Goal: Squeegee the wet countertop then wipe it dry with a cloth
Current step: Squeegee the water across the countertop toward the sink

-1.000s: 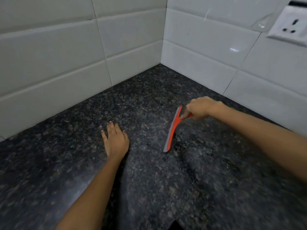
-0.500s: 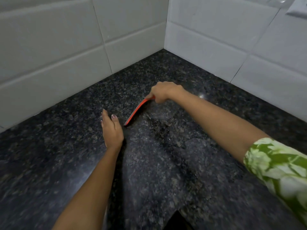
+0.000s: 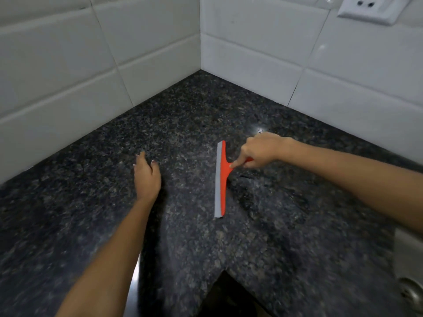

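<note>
A red squeegee [image 3: 220, 179] with a grey rubber blade stands on the dark speckled granite countertop [image 3: 183, 124], its blade running near to far. My right hand [image 3: 261, 153] grips its short red handle, index finger stretched along the neck. Wet streaks glisten on the stone to the right of the blade. My left hand [image 3: 146, 176] rests flat on the countertop to the left of the squeegee, fingers together, holding nothing. No cloth is in view.
White tiled walls [image 3: 103, 65] meet in a corner behind the countertop. A white wall socket [image 3: 370, 6] sits at the upper right. A steel sink rim with a drain [image 3: 409, 271] shows at the right edge. The countertop's front edge has a notch at bottom centre.
My right hand has drawn the squeegee back to the right, away from my left hand, and the blade has turned to run near to far. My left hand has stayed put.
</note>
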